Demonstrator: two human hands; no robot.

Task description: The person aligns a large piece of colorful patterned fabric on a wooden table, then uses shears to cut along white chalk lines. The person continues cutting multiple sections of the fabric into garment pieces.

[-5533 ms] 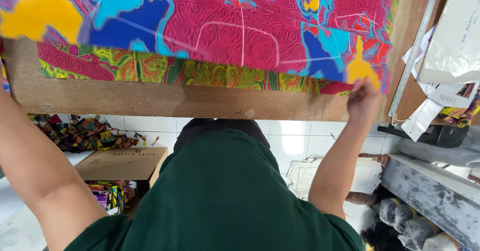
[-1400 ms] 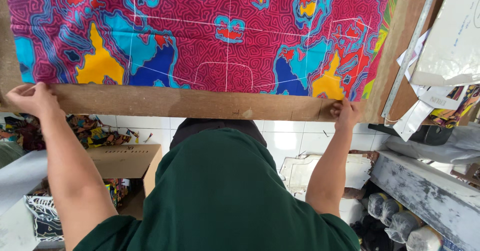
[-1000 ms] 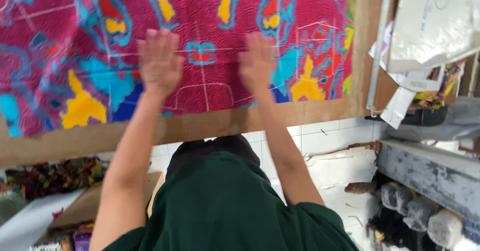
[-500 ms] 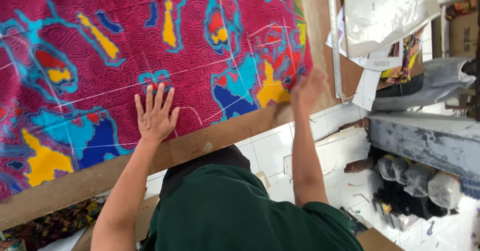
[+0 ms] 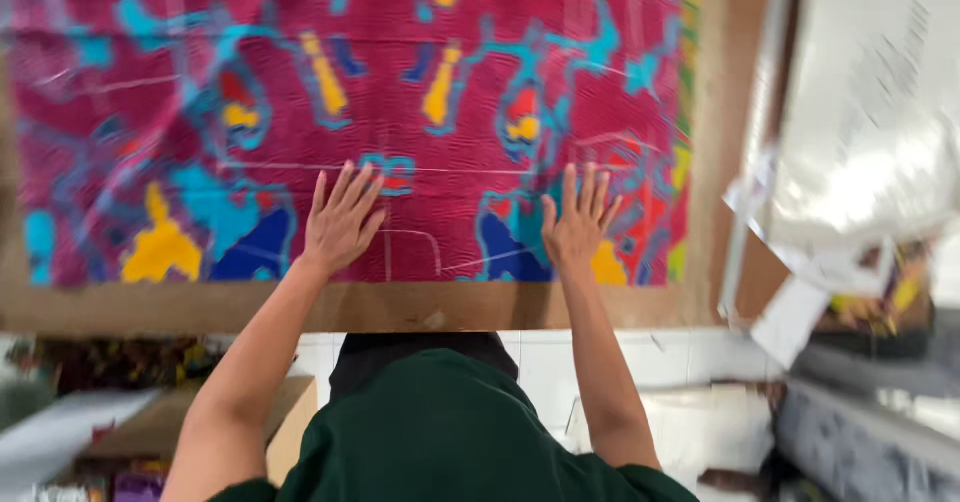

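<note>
A magenta patterned fabric point(image 5: 400, 72) with blue, yellow and turquoise shapes and white chalk lines lies spread over a brown wooden table point(image 5: 400, 307). My left hand point(image 5: 342, 220) rests flat on the cloth near the front edge, fingers spread. My right hand point(image 5: 577, 222) lies flat on it too, a little to the right, fingers apart. Neither hand holds anything. My green shirt point(image 5: 450, 432) fills the lower middle of the view.
White papers point(image 5: 860, 132) hang blurred at the right of the table. A cardboard box point(image 5: 170, 422) and coloured cloth scraps point(image 5: 110, 362) sit low on the left. A grey bench edge point(image 5: 860, 432) runs at the lower right over white floor tiles point(image 5: 600, 362).
Both hands left the table's front corners and came onto the cloth. The right hand slid from the right edge back toward the middle, and the view swung level again.
</note>
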